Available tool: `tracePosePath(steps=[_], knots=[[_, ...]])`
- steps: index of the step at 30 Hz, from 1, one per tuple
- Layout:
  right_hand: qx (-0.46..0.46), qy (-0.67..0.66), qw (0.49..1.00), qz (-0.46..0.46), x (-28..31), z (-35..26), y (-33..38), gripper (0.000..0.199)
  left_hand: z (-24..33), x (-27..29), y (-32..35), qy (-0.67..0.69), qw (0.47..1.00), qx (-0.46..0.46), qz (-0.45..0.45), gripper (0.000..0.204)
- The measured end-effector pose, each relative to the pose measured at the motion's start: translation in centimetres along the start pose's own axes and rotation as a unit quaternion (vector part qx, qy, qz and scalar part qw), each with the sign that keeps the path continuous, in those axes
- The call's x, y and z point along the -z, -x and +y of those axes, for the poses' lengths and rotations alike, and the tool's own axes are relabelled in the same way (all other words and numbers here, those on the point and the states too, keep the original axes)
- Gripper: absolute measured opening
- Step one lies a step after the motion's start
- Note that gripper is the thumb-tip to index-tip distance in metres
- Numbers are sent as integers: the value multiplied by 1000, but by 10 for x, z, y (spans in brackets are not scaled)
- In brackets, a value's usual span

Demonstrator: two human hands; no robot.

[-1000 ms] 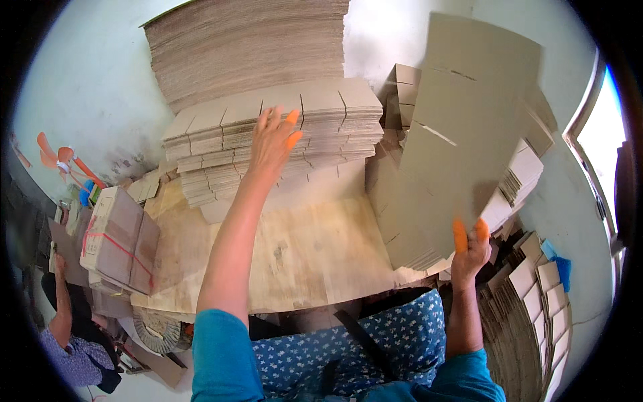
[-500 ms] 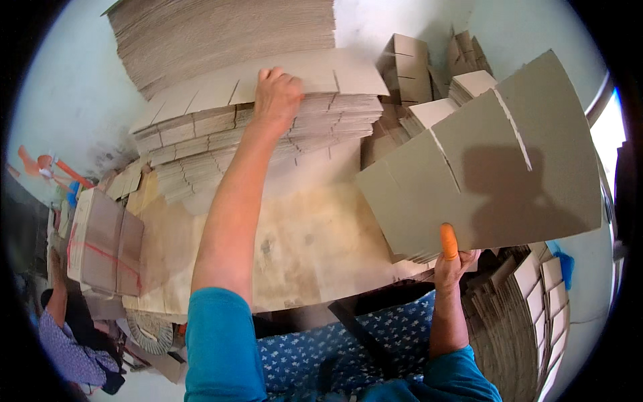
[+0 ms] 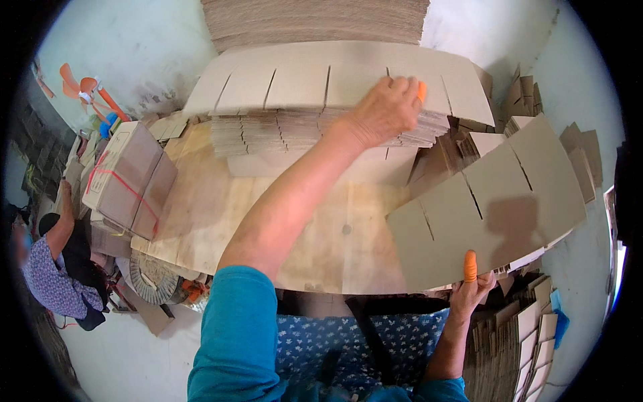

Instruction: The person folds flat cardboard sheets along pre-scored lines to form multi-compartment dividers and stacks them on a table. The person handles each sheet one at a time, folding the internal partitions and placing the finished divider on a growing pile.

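My left hand (image 3: 388,112), with an orange cover on one finger, reaches across to the far stack. Its fingers are closed on a wide slotted cardboard sheet (image 3: 298,77), and the thumb is hidden. This sheet lies over the stack of folded cardboard (image 3: 258,130), its near edge sticking out past it. Low on the right, my right hand (image 3: 472,288) grips the bottom edge of another slotted cardboard sheet (image 3: 442,201). That one is tilted, with the orange-covered thumb on its face and the other fingers behind it.
Beneath is a wooden tabletop (image 3: 315,234). A taller cardboard pile (image 3: 315,23) rises at the back. A strapped carton (image 3: 130,177) stands at the left, near an orange fan (image 3: 87,87). Another person (image 3: 63,275) is at far left. More cardboard stacks (image 3: 516,335) stand lower right.
The view has swung left. My left hand has raised the top sheet somewhat and brought it rightward over the stack. My right hand keeps its sheet, now tilted a little differently.
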State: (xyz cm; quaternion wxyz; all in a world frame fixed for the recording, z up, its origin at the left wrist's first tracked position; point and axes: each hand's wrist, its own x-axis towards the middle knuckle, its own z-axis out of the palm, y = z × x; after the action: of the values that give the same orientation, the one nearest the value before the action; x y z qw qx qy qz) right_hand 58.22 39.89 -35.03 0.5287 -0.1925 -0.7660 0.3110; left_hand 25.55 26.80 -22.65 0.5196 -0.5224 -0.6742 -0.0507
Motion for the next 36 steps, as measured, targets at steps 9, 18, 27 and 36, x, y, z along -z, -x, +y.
tracePosePath(steps=[9,18,27,36], knots=[[-55,-8,997,-54,7,-41,-1,16,49,52,46,16,981,5,-191,31],[2,11,999,-50,-7,-68,-6,15,80,85,79,-36,984,-30,-171,50],[69,31,995,-69,-10,-80,-19,13,101,106,89,7,983,-58,-173,52],[42,57,991,-111,-12,-104,-31,14,100,106,100,18,975,-68,-210,47]])
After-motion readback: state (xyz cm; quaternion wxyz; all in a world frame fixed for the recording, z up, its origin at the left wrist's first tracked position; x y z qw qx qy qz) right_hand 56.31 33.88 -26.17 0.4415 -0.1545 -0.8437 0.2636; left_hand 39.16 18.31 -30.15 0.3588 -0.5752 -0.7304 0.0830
